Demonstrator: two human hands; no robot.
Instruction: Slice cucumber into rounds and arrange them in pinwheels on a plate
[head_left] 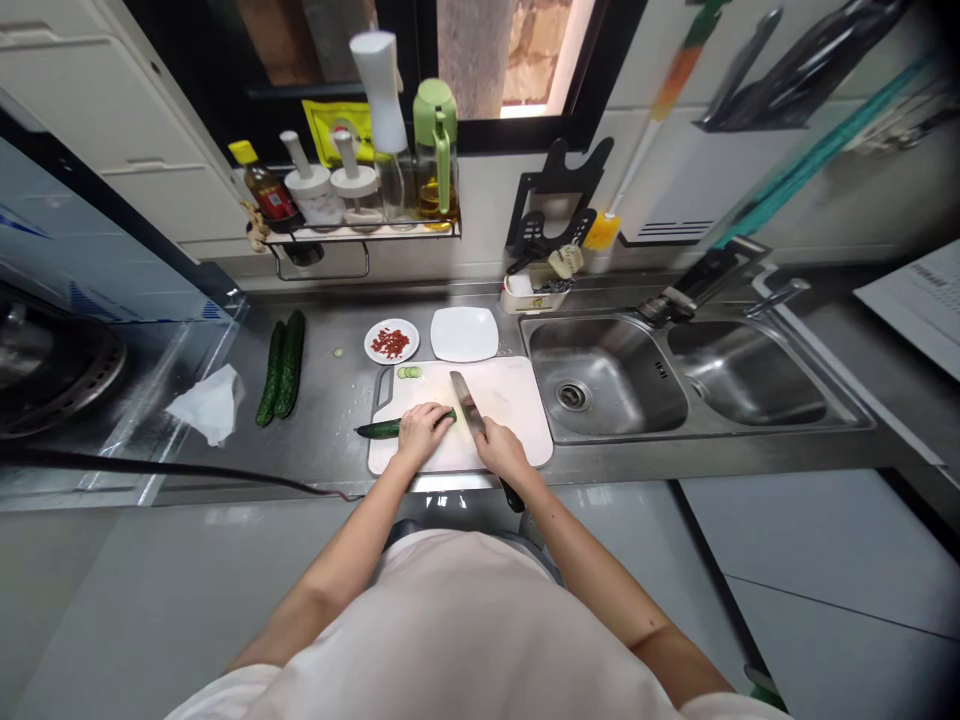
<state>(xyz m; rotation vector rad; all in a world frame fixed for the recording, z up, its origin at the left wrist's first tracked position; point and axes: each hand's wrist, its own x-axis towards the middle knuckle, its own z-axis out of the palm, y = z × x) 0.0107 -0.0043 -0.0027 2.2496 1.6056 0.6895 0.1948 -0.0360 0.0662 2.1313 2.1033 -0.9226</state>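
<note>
A dark green cucumber (379,429) lies across the white cutting board (517,440), its left end reaching past the board's edge. My left hand (420,430) is closed over the cucumber near its right end. In my right hand (501,447) is a kitchen knife (466,398), the blade pointing away from me and the black handle sticking out below the hand. The blade stands just right of the cucumber's end, apart from it as far as I can see. A few cucumber slices (409,372) rest at the board's upper left.
Behind the board sit a small plate (370,346) of chopped red pieces and a white square plate (464,334). Two whole cucumbers (282,368) and a crumpled tissue (210,404) lie left. A double sink (609,380) is right. A condiment shelf (367,234) hangs above.
</note>
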